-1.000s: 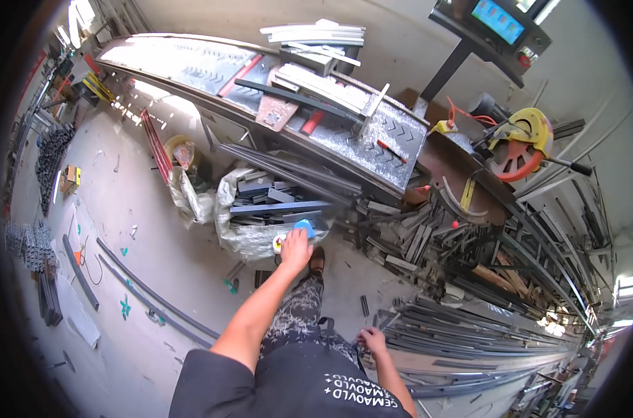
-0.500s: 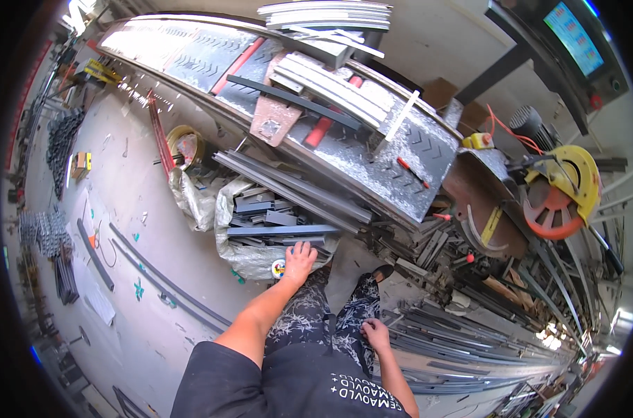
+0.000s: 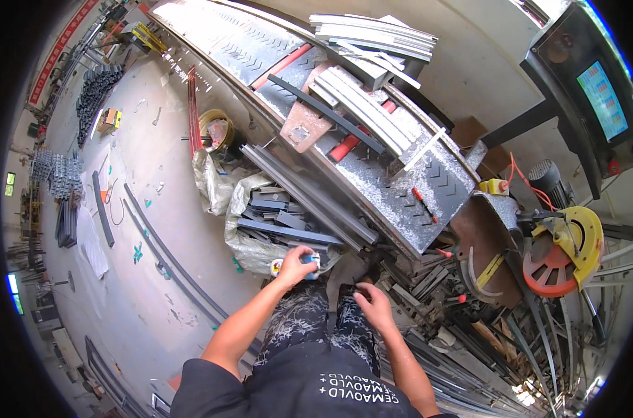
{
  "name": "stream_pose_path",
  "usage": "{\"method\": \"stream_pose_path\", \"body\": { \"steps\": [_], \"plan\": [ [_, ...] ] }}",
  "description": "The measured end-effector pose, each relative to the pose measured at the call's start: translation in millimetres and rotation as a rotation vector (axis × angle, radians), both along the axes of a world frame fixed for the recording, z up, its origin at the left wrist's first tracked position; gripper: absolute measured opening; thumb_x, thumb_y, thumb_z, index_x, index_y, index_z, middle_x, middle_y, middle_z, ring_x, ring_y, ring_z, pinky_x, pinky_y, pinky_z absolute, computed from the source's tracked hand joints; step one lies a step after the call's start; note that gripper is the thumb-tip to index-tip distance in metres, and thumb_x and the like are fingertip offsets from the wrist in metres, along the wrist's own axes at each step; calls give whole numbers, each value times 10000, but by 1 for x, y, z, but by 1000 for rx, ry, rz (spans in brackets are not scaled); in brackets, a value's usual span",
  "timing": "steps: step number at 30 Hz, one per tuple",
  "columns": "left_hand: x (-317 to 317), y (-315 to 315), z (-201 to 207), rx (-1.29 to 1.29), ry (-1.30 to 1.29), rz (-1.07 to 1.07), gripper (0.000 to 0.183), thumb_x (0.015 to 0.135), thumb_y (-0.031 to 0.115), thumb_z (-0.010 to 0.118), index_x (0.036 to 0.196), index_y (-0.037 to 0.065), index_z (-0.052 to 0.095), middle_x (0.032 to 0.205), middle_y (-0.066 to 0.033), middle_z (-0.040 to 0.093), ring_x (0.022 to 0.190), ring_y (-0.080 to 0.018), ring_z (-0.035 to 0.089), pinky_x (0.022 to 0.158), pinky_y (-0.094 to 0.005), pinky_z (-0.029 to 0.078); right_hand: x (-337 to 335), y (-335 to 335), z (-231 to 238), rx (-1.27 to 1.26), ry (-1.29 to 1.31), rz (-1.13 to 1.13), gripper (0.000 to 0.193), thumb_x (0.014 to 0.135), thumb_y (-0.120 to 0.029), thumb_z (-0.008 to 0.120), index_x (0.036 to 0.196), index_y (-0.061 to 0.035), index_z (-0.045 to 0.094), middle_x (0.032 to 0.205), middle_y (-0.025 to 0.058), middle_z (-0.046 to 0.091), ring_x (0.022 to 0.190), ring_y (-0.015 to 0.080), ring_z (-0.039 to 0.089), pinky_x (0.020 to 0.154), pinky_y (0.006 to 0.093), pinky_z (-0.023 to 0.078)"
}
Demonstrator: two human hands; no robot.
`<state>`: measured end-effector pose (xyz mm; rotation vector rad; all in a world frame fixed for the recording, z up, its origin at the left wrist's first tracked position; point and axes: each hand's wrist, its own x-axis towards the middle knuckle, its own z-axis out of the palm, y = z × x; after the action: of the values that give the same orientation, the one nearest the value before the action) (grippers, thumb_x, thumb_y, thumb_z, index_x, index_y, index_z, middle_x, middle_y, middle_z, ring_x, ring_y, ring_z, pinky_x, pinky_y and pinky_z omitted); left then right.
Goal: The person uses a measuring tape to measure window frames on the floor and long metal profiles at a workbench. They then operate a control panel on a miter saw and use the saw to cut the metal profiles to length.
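My left hand (image 3: 297,266) is at the near rim of a pale woven sack (image 3: 250,249), its fingers curled. A small blue-and-white patch shows beside the fingertips; I cannot tell whether it is a held object or print on the sack. Grey cut-off profile pieces (image 3: 292,219) fill the sack, and a longer grey profile (image 3: 288,231) lies across them. Over my right thigh is my right hand (image 3: 373,306), fingers loosely bent and apart, with nothing visible in it. Dark patterned trousers (image 3: 299,317) lie below both hands.
A conveyor bench (image 3: 421,202) carries white strips, a dark bar and a red marker (image 3: 424,205). To the right are a yellow-guarded saw (image 3: 574,244) and a screen (image 3: 602,101). Scrap profiles (image 3: 428,285) crowd the floor near my feet; long strips (image 3: 170,261) lie left.
My left hand has come slightly back from the sack's contents, and its fingers have curled. My right hand has risen forward from my thigh. The view has shifted.
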<state>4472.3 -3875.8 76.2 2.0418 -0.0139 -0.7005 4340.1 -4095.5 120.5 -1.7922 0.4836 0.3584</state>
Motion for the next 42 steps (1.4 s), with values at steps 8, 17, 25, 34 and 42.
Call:
{"method": "stream_pose_path", "body": {
  "steps": [8, 17, 25, 34, 42],
  "plan": [
    [-49, -86, 76, -857, 938, 243, 303, 853, 176, 588, 1120, 102, 465, 1001, -10, 536, 868, -103, 556, 699, -261, 497, 36, -9, 70, -78, -158, 181, 790, 707, -348, 706, 1320, -8, 342, 1237, 217, 443, 1146, 320, 452, 958, 366, 365],
    [-58, -95, 81, -703, 839, -34, 218, 802, 123, 655, 929, 73, 486, 856, -3, 551, 800, -82, 541, 656, -218, 460, 0, -25, 70, -49, -120, 194, 733, 708, -340, 682, 1287, -18, 370, 1135, 238, 530, 1050, 353, 530, 858, 377, 434],
    [-19, -89, 93, -680, 703, 87, 170, 769, 80, 674, 831, 47, 519, 838, -57, 584, 778, -165, 589, 723, -297, 488, -48, -62, 43, -54, -62, 205, 703, 716, -379, 669, 1284, -58, 408, 1146, 224, 532, 1051, 346, 527, 893, 378, 411],
    [159, 91, 135, -835, 158, 1063, 57, 760, 50, 620, 765, 49, 563, 705, -62, 591, 622, -176, 574, 590, -302, 509, -236, -223, 23, -98, 763, 304, 541, 713, -453, 695, 1045, -31, 631, 855, 90, 652, 792, 164, 594, 725, 294, 464],
    [110, 66, 62, -1112, 220, 1114, 343, 854, 366, 554, 760, 37, 544, 705, -153, 585, 680, -278, 578, 644, -382, 514, -199, -210, 17, 248, 675, 154, 310, 839, -327, 615, 911, -28, 660, 593, -46, 505, 511, 56, 430, 459, 230, 337]
  ]
}}
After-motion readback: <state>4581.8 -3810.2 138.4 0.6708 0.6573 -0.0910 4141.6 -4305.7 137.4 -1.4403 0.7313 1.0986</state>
